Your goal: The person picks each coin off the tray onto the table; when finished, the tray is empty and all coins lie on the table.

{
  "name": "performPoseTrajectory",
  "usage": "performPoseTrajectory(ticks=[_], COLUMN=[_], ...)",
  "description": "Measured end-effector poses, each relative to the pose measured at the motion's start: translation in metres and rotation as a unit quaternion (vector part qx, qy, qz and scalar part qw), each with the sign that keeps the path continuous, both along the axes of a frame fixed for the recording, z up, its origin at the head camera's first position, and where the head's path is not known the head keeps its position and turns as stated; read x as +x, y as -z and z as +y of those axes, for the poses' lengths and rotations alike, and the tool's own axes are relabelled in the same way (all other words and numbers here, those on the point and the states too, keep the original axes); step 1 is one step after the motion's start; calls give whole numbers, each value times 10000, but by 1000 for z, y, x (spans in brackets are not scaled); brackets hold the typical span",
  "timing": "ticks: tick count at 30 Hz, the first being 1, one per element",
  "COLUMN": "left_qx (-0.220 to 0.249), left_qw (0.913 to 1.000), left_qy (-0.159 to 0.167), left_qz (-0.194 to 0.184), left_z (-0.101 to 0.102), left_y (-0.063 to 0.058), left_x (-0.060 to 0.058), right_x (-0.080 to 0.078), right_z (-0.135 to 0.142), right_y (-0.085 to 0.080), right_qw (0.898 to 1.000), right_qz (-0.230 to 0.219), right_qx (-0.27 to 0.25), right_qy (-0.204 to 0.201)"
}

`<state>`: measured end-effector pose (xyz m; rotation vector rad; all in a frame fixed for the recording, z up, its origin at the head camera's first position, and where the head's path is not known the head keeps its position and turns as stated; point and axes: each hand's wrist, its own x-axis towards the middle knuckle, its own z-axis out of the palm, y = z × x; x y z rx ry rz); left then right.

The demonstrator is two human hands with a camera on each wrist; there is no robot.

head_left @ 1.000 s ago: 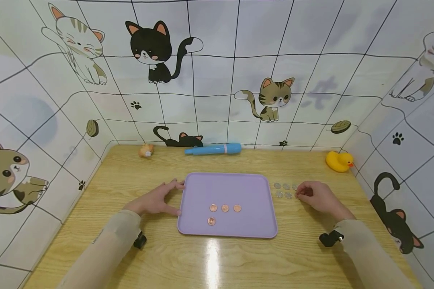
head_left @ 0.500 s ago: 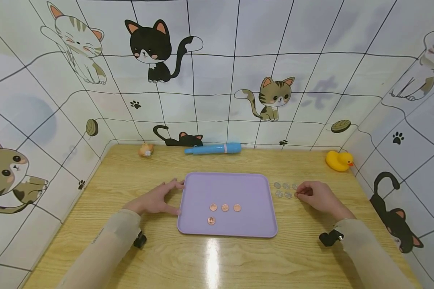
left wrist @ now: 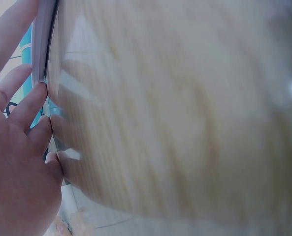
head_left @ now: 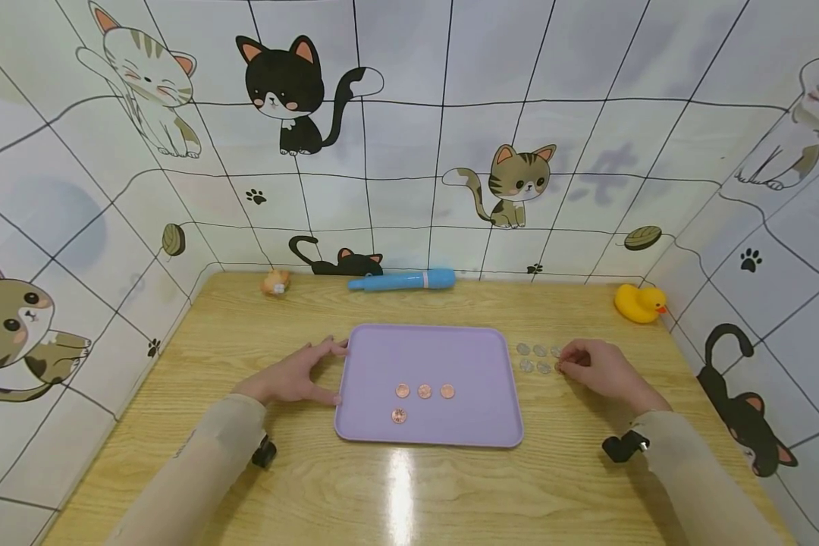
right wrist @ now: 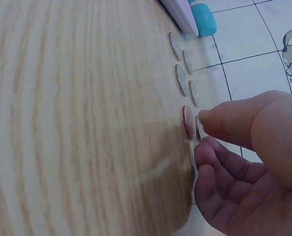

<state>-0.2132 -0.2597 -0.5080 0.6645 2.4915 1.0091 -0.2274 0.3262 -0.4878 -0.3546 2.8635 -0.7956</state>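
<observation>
On the wooden table (head_left: 287,485) lies a lilac tray (head_left: 444,353) with several copper coins (head_left: 425,391) in it. My left hand (head_left: 293,377) spreads thumb and forefinger along the tray's left edge, fingertips right at the rim. Right of the tray, two short rows of silver coins (head_left: 526,365) lie flat. At the right end of the nearer row, my right hand (head_left: 600,369) curls thumb and fingertips around another copper coin (right wrist: 188,123). The right wrist view shows that coin in line with the silver ones, one of which is partly hidden behind the fingertips.
Along the back edge are a small orange figure (head_left: 275,283), a blue pen-like stick (head_left: 399,281) and a yellow rubber duck (head_left: 638,303). Cat-printed white sheeting (head_left: 409,136) walls in the back and both sides.
Both hands keep their places. Slightly more of the copper coin shows at the right fingertips. The whole head view has shifted a few pixels.
</observation>
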Motion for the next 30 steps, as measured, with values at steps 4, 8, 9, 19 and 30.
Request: performPoseTrajectory(ticks=[4,8,9,19,30], left_qx=[10,13,10,-37,-51], left_qw=[10000,10000,10000,10000,10000], left_qy=[20,34,41,25,17], left_qz=[57,70,74,28,-5], left_z=[-2,-2,-2,0,0], left_y=[2,1,1,-2,-1], left_x=[-1,-1,-1,0,-1], right_x=[-3,-3,-3,-1,-3], right_z=[-5,-23,-28,-97,-157], right_y=[-4,-10,-11,-13,-3], right_qw=[9999,9985,9978,9825,9532], right_qz=[149,315,318,230,114], right_qx=[-87,-324,-419,-856,-598], right_qy=[3,-321,-413,-1639,-2963])
